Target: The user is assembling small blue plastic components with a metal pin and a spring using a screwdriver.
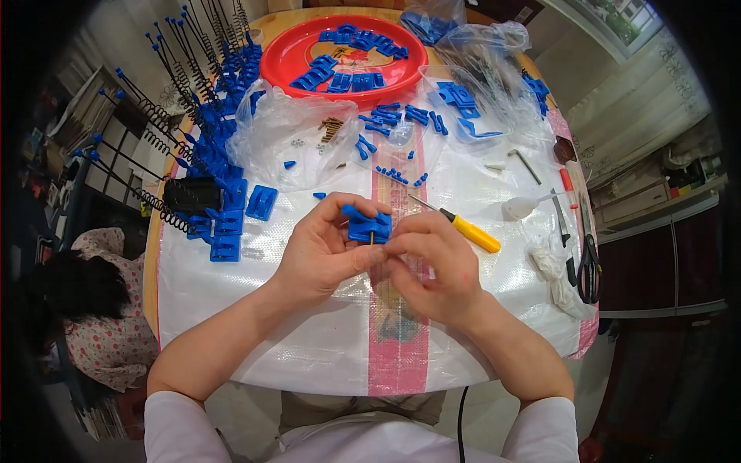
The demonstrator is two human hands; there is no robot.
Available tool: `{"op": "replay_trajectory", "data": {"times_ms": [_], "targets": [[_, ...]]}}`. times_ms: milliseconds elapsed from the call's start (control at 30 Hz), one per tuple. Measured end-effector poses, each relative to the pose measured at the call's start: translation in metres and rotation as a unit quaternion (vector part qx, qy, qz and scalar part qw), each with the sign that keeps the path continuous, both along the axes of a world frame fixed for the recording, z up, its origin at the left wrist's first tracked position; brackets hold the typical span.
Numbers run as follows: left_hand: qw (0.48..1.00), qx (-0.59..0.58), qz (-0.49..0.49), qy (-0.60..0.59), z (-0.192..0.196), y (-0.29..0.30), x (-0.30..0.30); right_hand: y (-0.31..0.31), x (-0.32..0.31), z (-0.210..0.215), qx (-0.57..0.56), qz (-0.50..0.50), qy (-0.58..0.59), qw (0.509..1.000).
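Table (153, 270): white woven plastic sheeting (239, 316); dark-red cabinets (641, 266) to my right.
Left hand (318, 253): fingers curled closed around a blue plastic clip-like part (363, 230), over the table.
Right hand (438, 266): fingers nearly pinched beside it; I cannot tell their hold.
Brass-coloured pin (372, 238): juts from the part toward the wearer, long axis near-to-far.

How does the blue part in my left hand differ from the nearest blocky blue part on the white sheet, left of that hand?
The held part is gripped in the left hand; the loose part lies on the white sheet, untouched. A thin brass-coloured pin shows at the held part; none shows on the loose part. Fingers partly hide the held part; the loose part is uncovered. Both are bright blue.
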State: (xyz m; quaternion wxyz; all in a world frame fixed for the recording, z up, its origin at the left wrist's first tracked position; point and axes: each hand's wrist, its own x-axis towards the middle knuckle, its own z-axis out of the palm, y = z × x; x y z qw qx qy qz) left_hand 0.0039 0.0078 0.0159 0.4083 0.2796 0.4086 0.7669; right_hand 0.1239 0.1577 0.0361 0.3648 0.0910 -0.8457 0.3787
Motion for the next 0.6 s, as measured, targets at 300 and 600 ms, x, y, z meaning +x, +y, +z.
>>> {"op": "replay_trajectory", "data": {"times_ms": [300, 600], "targets": [[1.000, 0.008, -0.003, 0.010, 0.004, -0.002, 0.003, 0.001, -0.003, -0.007, 0.089, -0.039, 0.028, 0.995], [1.000, 0.006, 0.016, 0.017, 0.006, -0.001, 0.002, 0.002, 0.000, -0.004, 0.050, -0.113, -0.009, 0.992]]}}
